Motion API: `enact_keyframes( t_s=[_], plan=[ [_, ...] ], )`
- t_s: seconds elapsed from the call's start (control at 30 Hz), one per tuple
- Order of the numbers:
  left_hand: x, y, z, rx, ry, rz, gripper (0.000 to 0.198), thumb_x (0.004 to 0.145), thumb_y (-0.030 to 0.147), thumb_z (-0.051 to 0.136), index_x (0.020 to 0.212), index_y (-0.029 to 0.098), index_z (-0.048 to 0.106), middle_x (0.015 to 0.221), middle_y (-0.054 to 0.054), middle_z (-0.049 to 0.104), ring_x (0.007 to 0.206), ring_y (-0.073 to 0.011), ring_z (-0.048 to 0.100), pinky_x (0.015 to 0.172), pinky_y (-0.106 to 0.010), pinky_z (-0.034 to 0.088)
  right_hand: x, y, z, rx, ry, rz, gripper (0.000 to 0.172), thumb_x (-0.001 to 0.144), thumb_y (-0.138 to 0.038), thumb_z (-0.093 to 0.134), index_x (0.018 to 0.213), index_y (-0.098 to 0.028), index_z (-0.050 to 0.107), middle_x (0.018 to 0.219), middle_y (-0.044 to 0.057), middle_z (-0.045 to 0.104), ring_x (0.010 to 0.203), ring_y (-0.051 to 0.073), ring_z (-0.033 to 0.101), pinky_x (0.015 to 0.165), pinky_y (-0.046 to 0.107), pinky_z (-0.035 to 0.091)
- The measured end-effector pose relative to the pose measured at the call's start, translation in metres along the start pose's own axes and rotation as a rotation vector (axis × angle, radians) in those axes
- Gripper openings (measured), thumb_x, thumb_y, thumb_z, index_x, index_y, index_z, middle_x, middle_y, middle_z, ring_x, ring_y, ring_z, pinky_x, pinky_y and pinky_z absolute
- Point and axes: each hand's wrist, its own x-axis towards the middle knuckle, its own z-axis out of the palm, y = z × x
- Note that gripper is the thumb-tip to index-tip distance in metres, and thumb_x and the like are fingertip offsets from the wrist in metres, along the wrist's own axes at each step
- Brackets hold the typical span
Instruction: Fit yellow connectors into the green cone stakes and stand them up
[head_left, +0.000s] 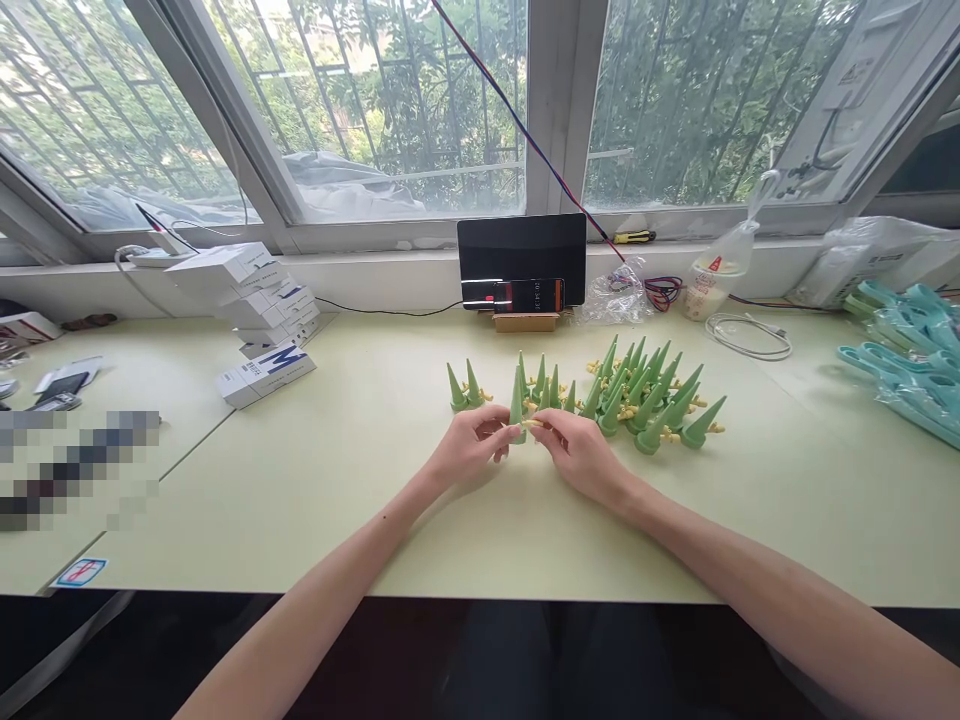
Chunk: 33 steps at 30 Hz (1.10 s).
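My left hand (474,440) grips a green cone (517,400) near its base, the tip pointing up. From the right, my right hand (576,447) pinches a small yellow piece (533,423) against the lower side of that cone. Behind my hands and to their right, several green cones (651,432) with yellow pieces stand in a loose group on the pale green table (315,500). Two more cones (472,388) stand just behind my left hand.
Stacked white boxes (274,300) stand at the back left. A phone (529,296) leans on a dark screen (521,245) at the back. Behind right are a drink cup (705,290) in a bag, a white cable (748,337) and teal plastic items (911,375).
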Motion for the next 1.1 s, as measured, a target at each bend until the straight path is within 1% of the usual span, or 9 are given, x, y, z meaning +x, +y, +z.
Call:
enact_keyframes(
  t_s=[0.17,0.33,0.47,0.6,0.73,0.87,0.93,1.0,1.1],
  plan=[
    [-0.001,0.000,0.000,-0.026,-0.021,0.003,0.027,0.090,0.040,0.059,0.081,0.015,0.060,0.067,0.002,0.052,0.054,-0.0083,0.052,0.055,-0.024,0.046,0.000,0.003,0.001,-0.011,-0.001,-0.031,0.024,0.100,-0.029,0.043,0.085,-0.019,0.059,0.075,0.003,0.058,0.067,0.016,0.051,0.064,0.027,0.039],
    [-0.001,-0.005,0.003,0.062,0.021,0.065,0.022,0.086,0.037,0.065,0.082,0.015,0.061,0.070,0.000,0.055,0.056,-0.0091,0.053,0.055,-0.024,0.048,-0.001,-0.002,0.000,0.044,-0.016,0.042,0.029,0.099,-0.030,0.044,0.073,-0.019,0.054,0.064,0.000,0.053,0.057,0.013,0.044,0.057,0.026,0.035],
    [0.000,-0.008,0.005,0.191,0.095,0.186,0.018,0.083,0.032,0.069,0.078,0.016,0.062,0.072,0.000,0.054,0.061,-0.0098,0.051,0.055,-0.023,0.048,-0.002,-0.005,0.001,0.188,-0.074,0.202,0.032,0.097,-0.036,0.047,0.071,-0.019,0.055,0.058,-0.001,0.053,0.051,0.012,0.044,0.051,0.026,0.034],
    [0.001,-0.008,0.005,0.217,0.098,0.292,0.015,0.086,0.031,0.065,0.080,0.017,0.067,0.082,-0.004,0.061,0.071,-0.0124,0.054,0.060,-0.024,0.050,-0.001,-0.006,0.001,0.512,-0.170,0.432,0.036,0.094,-0.047,0.051,0.071,-0.019,0.054,0.050,-0.005,0.046,0.038,0.009,0.039,0.040,0.023,0.029],
    [0.001,-0.009,0.005,0.238,0.090,0.342,0.013,0.088,0.029,0.064,0.086,0.018,0.071,0.089,-0.006,0.066,0.077,-0.0143,0.057,0.064,-0.026,0.051,0.001,-0.007,-0.001,0.825,-0.240,0.611,0.038,0.085,-0.051,0.063,0.070,-0.017,0.053,0.055,-0.006,0.043,0.038,0.005,0.037,0.036,0.019,0.021],
    [0.000,-0.009,0.006,0.251,0.097,0.360,0.015,0.089,0.029,0.063,0.096,0.019,0.072,0.098,-0.008,0.068,0.083,-0.0160,0.060,0.067,-0.027,0.051,0.005,-0.007,-0.005,0.991,-0.315,0.727,0.039,0.080,-0.048,0.071,0.069,-0.016,0.051,0.054,-0.008,0.037,0.040,0.003,0.032,0.037,0.018,0.016],
    [0.000,-0.007,0.007,0.250,0.100,0.331,0.015,0.090,0.029,0.061,0.095,0.019,0.071,0.095,-0.007,0.067,0.082,-0.0158,0.059,0.066,-0.027,0.051,0.005,-0.008,-0.006,0.980,-0.312,0.724,0.039,0.080,-0.049,0.070,0.070,-0.016,0.051,0.054,-0.008,0.037,0.040,0.004,0.031,0.037,0.018,0.016],
    [0.000,-0.005,0.008,0.229,0.111,0.279,0.015,0.090,0.030,0.061,0.090,0.019,0.070,0.089,-0.006,0.065,0.077,-0.0144,0.057,0.063,-0.026,0.050,0.005,-0.008,-0.005,0.863,-0.271,0.661,0.040,0.084,-0.054,0.063,0.072,-0.017,0.052,0.054,-0.007,0.038,0.040,0.005,0.033,0.038,0.020,0.019],
    [0.001,-0.003,0.007,0.156,0.117,0.181,0.018,0.089,0.033,0.061,0.085,0.017,0.068,0.080,-0.003,0.060,0.066,-0.0114,0.054,0.060,-0.024,0.048,0.003,-0.008,-0.004,0.509,-0.129,0.409,0.040,0.092,-0.055,0.050,0.076,-0.019,0.053,0.056,-0.004,0.046,0.044,0.009,0.039,0.043,0.024,0.030]
  ],
)
